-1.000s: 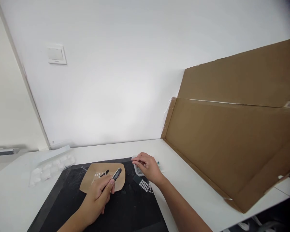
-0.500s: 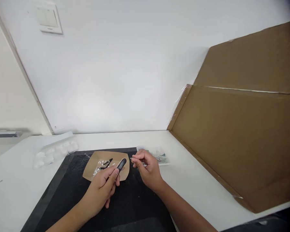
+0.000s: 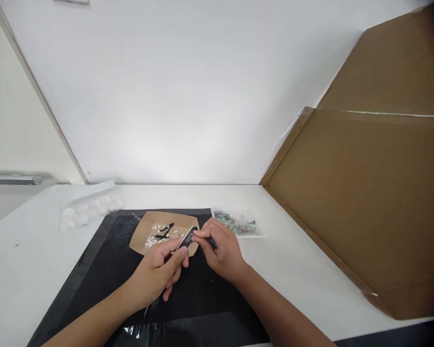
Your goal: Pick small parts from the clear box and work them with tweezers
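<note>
The left hand (image 3: 164, 270) clamps a slim black, white-edged strip (image 3: 188, 237) near the brown paperboard tray's (image 3: 140, 235) right edge; the right hand (image 3: 220, 248) has its grip together at the strip's tip, contents hidden.

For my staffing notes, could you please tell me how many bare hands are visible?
2: the left hand holds a narrow black, white-edged strip; the right hand is at its upper end.
</note>
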